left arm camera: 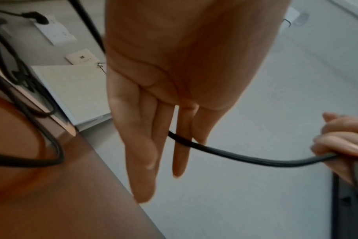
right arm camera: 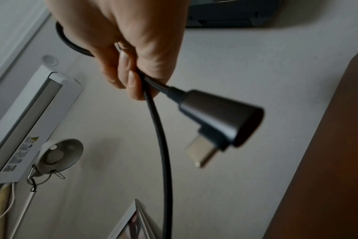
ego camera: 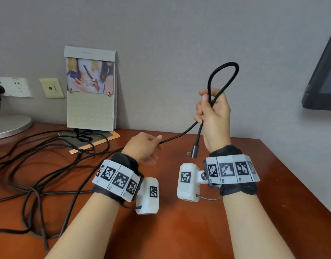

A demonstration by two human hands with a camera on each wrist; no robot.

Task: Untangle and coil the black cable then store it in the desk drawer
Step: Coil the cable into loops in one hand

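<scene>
My right hand (ego camera: 215, 113) is raised above the desk and grips the black braided cable (ego camera: 179, 135), with a loop (ego camera: 224, 71) standing up above the fist. The angled connector (ego camera: 194, 152) hangs just below this hand, and the right wrist view shows it (right arm camera: 219, 116) close beside the fingers (right arm camera: 131, 80). From there the cable sags left to my left hand (ego camera: 157, 143), which pinches it between thumb and finger. In the left wrist view the cable (left arm camera: 255, 159) crosses the nearly straight fingers (left arm camera: 180, 153). The remaining length lies tangled on the desk (ego camera: 39, 189). No drawer shows.
A desk calendar (ego camera: 91, 88) stands against the wall on a flat pad (ego camera: 90, 141). A round lamp base (ego camera: 9, 126) and wall sockets (ego camera: 11, 86) sit at the far left. A monitor (ego camera: 325, 81) is at the right. The brown desk (ego camera: 198, 230) ends at its right edge.
</scene>
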